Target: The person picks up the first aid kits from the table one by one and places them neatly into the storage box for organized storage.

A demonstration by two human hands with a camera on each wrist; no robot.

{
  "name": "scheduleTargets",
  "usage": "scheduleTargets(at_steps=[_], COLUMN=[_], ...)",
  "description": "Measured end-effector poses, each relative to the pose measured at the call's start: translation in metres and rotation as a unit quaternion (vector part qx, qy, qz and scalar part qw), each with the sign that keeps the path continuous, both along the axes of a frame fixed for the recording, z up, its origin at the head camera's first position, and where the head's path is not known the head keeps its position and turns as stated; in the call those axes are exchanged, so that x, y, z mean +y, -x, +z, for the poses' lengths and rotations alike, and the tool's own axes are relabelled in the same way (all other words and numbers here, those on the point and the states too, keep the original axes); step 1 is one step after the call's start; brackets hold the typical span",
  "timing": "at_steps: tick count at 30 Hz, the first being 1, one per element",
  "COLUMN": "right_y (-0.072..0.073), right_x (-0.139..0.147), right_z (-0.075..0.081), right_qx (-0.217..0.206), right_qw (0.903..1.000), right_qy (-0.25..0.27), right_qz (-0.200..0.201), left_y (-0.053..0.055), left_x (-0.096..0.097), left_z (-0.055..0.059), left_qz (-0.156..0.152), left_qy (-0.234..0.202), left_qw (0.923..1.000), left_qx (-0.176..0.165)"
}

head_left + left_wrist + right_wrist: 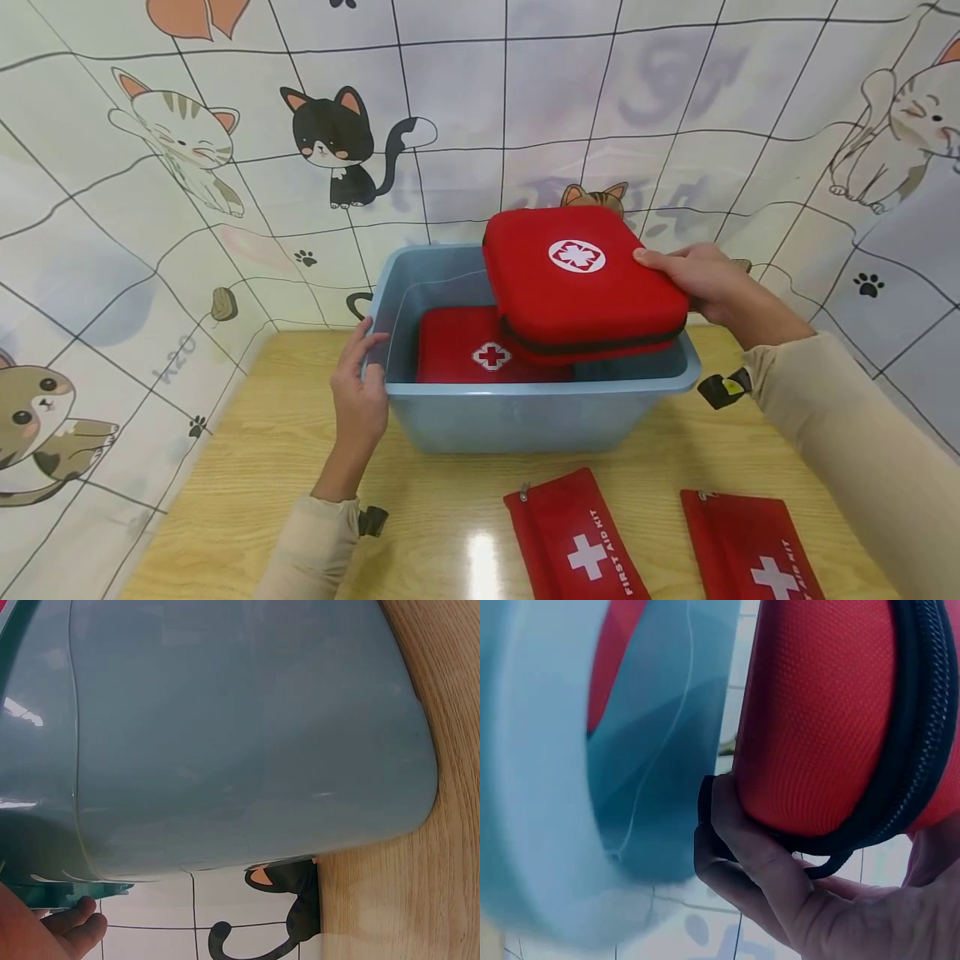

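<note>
My right hand (701,279) grips the right side of a red zippered first aid case (577,304), thumb on top. The case is tilted above the right part of a blue plastic bin (510,421). In the right wrist view, my fingers (757,855) curl under the case near its black zipper (922,720). My left hand (360,387) holds the bin's left rim. Inside the bin lies another red case (453,346) with a white-edged cross emblem; the raised case hides its right part.
Two flat red first aid pouches (577,542) (753,546) lie on the wooden table (232,467) in front of the bin. A wall covering (465,100) printed with cats and a grid stands close behind and at both sides.
</note>
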State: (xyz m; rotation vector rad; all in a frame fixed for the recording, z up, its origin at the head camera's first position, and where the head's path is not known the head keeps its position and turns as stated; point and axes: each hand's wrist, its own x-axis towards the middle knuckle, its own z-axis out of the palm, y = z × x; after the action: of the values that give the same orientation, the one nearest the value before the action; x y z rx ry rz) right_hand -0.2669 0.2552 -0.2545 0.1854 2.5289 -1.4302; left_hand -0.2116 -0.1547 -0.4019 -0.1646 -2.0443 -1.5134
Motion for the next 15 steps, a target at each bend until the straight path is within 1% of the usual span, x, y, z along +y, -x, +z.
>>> scheduleTargets(at_steps=[5,11,13,15], right_y=[0.002,0.003,0.003,0.003], right_x=[-0.014,-0.028,-0.031,-0.033], right_z=[-0.008,-0.014,-0.016,-0.019], right_qx=[-0.001,-0.005,-0.007,-0.017], right_qw=[1.0,0.9999,0.9998,0.9983], right_qy=[0.005,-0.01,0.003,0.025], right_qz=[0.004,0.008,0.021,0.049], left_y=[0.0,-0.001,-0.001,-0.001], left_x=[0.001,0.002,0.002,0.002], left_z=[0.001,0.0,0.001,0.001], left_qz=[0.002,0.002,0.0,0.0], left_qy=[-0.002,-0.001,0.0,0.0], left_qw=[1.0,1.0,1.0,1.0], left_qx=[0.008,0.008,0.007,0.008])
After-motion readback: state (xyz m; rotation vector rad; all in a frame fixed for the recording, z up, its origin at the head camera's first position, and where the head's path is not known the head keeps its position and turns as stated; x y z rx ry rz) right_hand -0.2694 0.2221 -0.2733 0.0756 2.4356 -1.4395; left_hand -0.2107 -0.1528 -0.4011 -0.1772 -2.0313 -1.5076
